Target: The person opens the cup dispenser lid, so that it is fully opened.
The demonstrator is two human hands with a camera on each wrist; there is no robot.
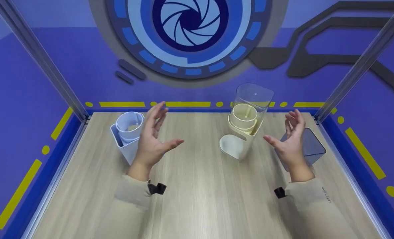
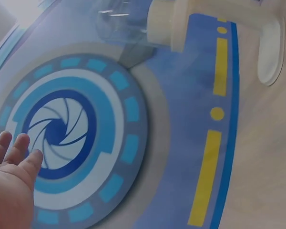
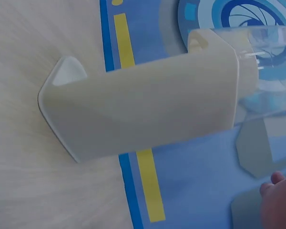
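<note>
My left hand (image 1: 152,141) is raised over the table in the head view, fingers spread and thumb out, holding nothing. Partly behind it stands a pale blue holder (image 1: 125,151) with a round cup-like ring (image 1: 129,134) at its top. My right hand (image 1: 291,142) is also raised, palm turned inward, thumb apart from the fingers, holding nothing. Between the hands, nearer the right one, stands a cream dispenser-like stand (image 3: 148,105) with a flat foot (image 1: 233,146) and a clear plastic top (image 1: 254,94). Behind the right hand is a dark grey box (image 1: 314,146), partly hidden.
The wood-grain table (image 1: 193,199) ends at a blue printed back wall (image 1: 197,93). Metal posts (image 1: 359,63) rise at both back corners, and side panels border the table. Each sleeve has a small black device (image 1: 157,188) at the cuff.
</note>
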